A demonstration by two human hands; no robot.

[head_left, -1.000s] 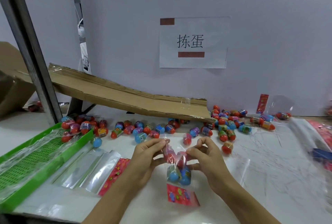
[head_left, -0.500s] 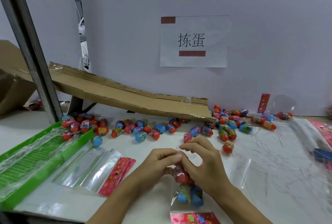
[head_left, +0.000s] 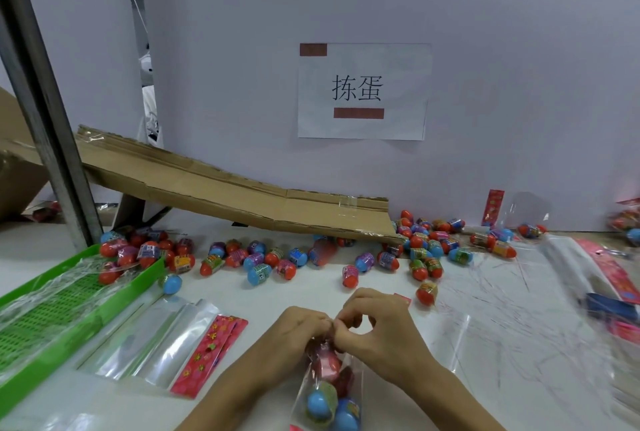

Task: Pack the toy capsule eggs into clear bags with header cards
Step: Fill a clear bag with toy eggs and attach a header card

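Head view: both hands, left (head_left: 298, 330) and right (head_left: 377, 326), pinch a clear bag (head_left: 329, 392) of red-and-blue eggs; loose eggs (head_left: 263, 262) litter the white worktop (head_left: 311, 287) at 12 o'clock.

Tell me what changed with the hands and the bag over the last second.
Both hands, left hand and right hand, drew the filled bag nearer the table's front edge, so its pink header card now falls mostly out of view. Their fingers went from spreading its open end to pinching it together. The loose eggs, the empty bags and the green tray stayed put.
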